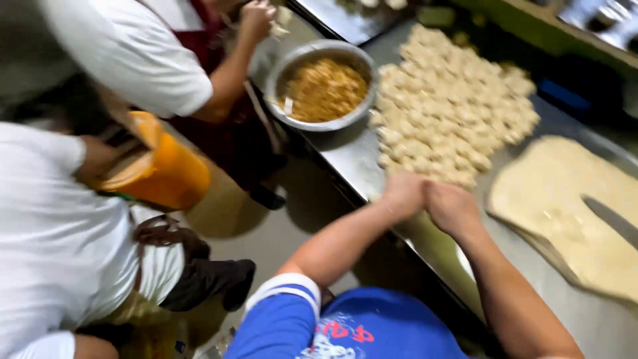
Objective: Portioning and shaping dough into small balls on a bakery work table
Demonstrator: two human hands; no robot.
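My left hand (403, 194) and my right hand (452, 207) are pressed together at the near edge of a steel table (352, 159), fingers curled. They rest just below a large heap of small pale dough pieces (452, 106). What lies between my hands is hidden. A flat sheet of rolled dough (565, 199) lies to the right of my right hand, with a knife blade (615, 221) lying on it.
A metal bowl (322, 83) of yellow-brown filling stands at the table's far left. Two other people in white shirts are at the left; one holds an orange container (166, 169), the other's hand (258, 18) is raised by the bowl.
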